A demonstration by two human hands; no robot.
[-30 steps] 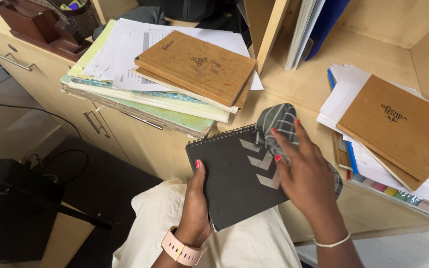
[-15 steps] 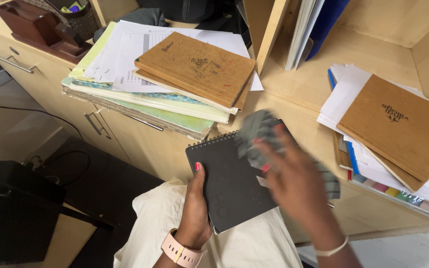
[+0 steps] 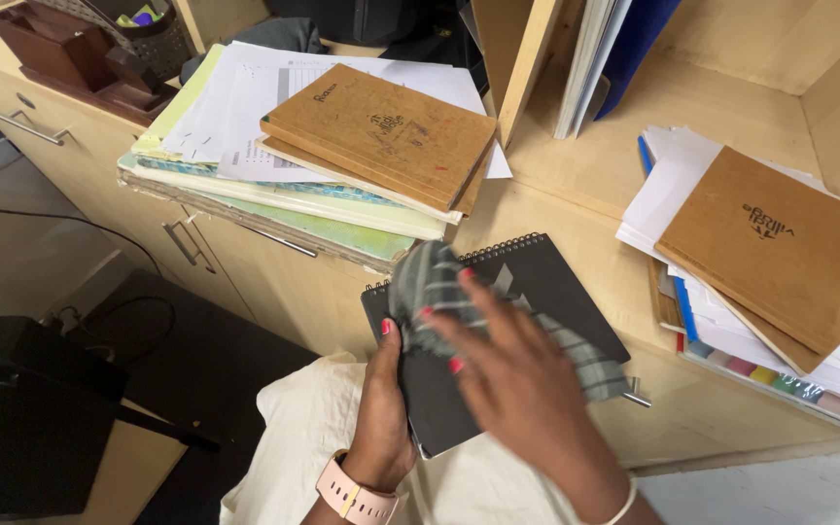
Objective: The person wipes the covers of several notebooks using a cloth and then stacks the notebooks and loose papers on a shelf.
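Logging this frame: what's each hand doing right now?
Left hand: closed on the black spiral notebook.
Right hand: pressing a grey checked cloth onto it.

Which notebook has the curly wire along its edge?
The black notebook in the hands, with the checked cloth on it. The two brown notebooks have plain edges.
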